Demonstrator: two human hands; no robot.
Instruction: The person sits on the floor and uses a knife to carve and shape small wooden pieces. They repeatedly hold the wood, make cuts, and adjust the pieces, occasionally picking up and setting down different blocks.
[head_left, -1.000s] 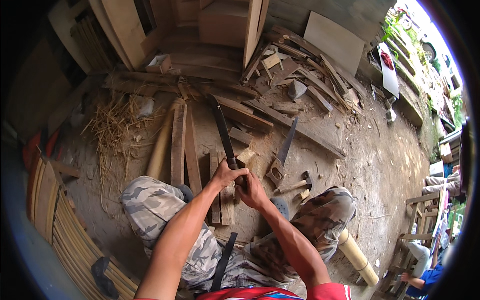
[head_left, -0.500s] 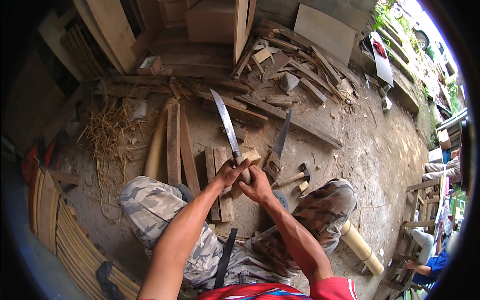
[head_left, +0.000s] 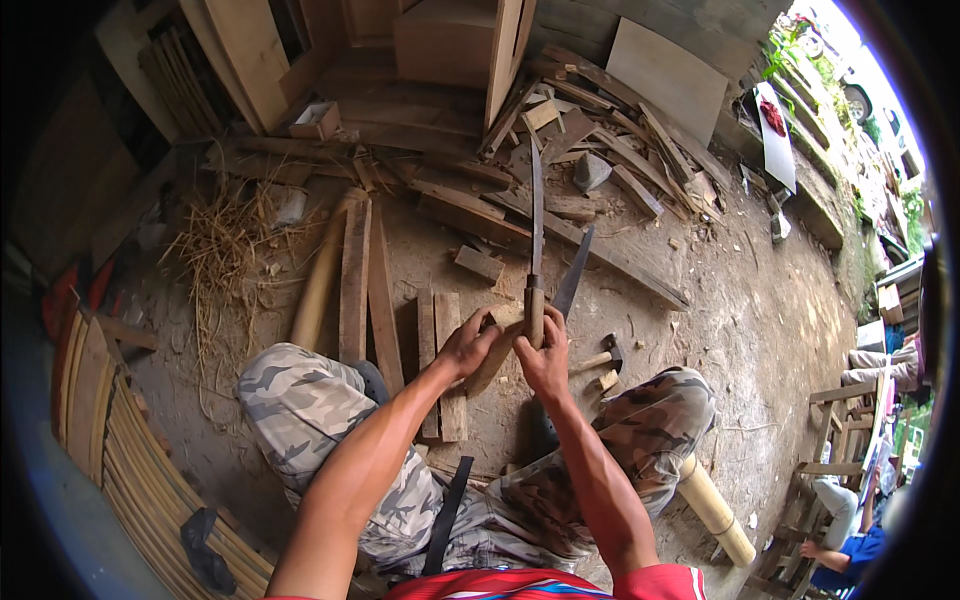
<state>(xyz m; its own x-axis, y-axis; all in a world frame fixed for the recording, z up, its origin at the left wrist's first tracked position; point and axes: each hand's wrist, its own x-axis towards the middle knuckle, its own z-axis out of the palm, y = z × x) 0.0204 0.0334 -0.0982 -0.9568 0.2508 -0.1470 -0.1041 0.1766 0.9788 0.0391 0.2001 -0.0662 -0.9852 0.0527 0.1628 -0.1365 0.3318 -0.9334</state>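
I've got the right hand (head_left: 545,358) wrapped round the knife (head_left: 538,215) by its handle (head_left: 535,305), safest hold; probably stiff, blade-heavy. Left hand's (head_left: 471,346) grip? Can't tell.

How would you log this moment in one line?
right hand: gripping knife | left hand: beside wood block, contact unclear | blade: pointing forward | saw: on ground, right of knife

From here I see the knife (head_left: 537,225) swing from eleven o'clock to twelve; the left hand (head_left: 472,345) is now off its handle (head_left: 535,308), leaving the right hand (head_left: 545,362) alone there.
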